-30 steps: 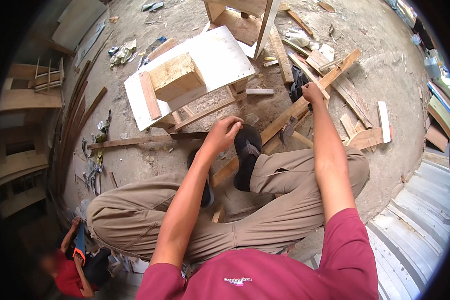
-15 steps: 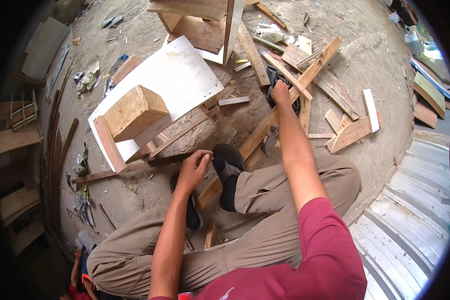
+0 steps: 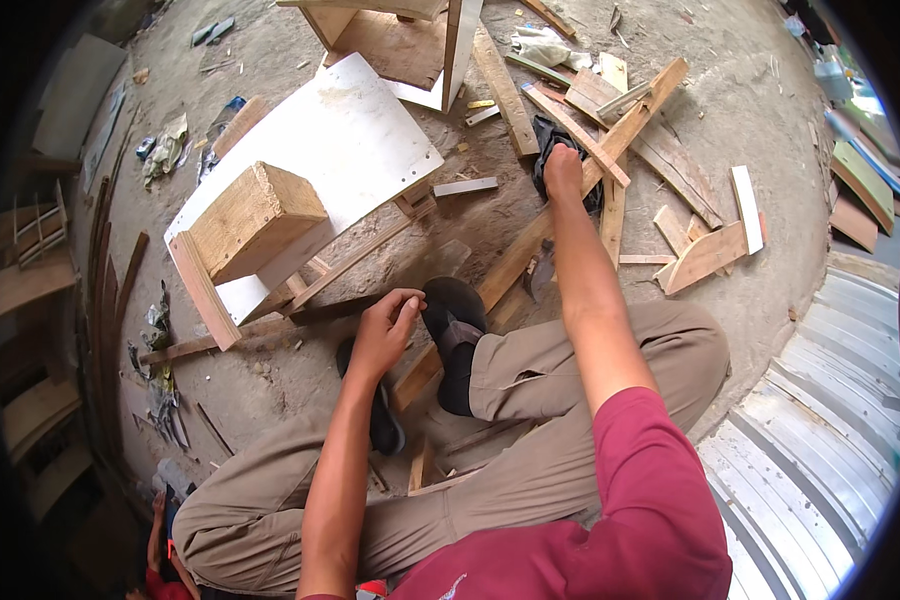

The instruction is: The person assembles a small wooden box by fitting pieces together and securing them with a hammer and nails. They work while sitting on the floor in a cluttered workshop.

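My right hand (image 3: 563,172) reaches far forward to a crumpled black plastic bag (image 3: 547,138) among the wood offcuts. Its fingers dip into the bag and are mostly hidden. Close to my sandal (image 3: 454,305), my left hand (image 3: 390,328) is closed, thumb against the bent fingers; anything pinched there is too small to make out. A long wooden plank (image 3: 515,262) runs diagonally from beneath my feet toward the bag, passing beside my right forearm. Across its far end lies a thinner wooden strip (image 3: 580,135).
A white board (image 3: 345,130) with a wooden block (image 3: 255,225) on it lies to the left, below a wooden cabinet frame (image 3: 395,50). Boards nailed together (image 3: 710,255) lie at the right. Corrugated metal sheeting (image 3: 820,430) borders the right side. Another person's arm (image 3: 157,535) shows lower left.
My right hand has lowered a little into the black bag, its fingers now less visible. My left hand has stayed nearly still. The view has shifted slightly.
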Motion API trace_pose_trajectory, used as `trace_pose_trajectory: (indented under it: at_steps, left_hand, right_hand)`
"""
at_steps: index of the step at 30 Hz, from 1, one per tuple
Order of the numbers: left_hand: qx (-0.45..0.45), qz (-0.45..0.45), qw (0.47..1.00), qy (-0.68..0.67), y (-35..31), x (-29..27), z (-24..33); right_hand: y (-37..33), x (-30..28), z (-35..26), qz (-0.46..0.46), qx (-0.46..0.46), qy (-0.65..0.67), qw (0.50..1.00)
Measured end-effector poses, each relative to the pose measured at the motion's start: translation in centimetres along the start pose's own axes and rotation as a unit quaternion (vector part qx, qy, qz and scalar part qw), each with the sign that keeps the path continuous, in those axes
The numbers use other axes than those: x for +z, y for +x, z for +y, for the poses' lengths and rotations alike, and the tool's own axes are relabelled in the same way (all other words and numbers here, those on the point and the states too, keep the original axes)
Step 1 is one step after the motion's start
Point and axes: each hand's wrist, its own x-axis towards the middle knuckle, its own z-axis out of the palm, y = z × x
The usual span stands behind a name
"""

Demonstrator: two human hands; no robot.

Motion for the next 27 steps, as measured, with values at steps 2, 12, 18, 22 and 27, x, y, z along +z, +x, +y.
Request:
trace_pose_trajectory:
  at_steps: [2,12,18,22,27]
  left_hand:
    - [0.008,0.002,1.0,0.006,0.0,0.1,0.5]
    - [0.122,0.033,0.99,0.068,-0.1,1.3,5.4]
    - [0.247,0.216,0.938,0.113,0.4,3.1,8.3]
    - [0.2,0.244,0.939,0.139,0.4,2.8,7.0]
    - [0.142,0.115,0.98,0.079,-0.9,0.5,7.1]
  right_hand:
    - [0.2,-0.2,0.4,0.018,0.008,0.014,1.0]
    - [-3.4,-6.0,-1.3,-0.122,0.096,0.575,0.803]
    - [-11.2,-15.2,-9.3,-0.404,-0.094,0.537,0.735]
    - [-17.0,-15.7,-12.8,-0.437,-0.173,0.497,0.729]
    - [-20.2,-14.3,-11.6,-0.412,-0.116,0.54,0.724]
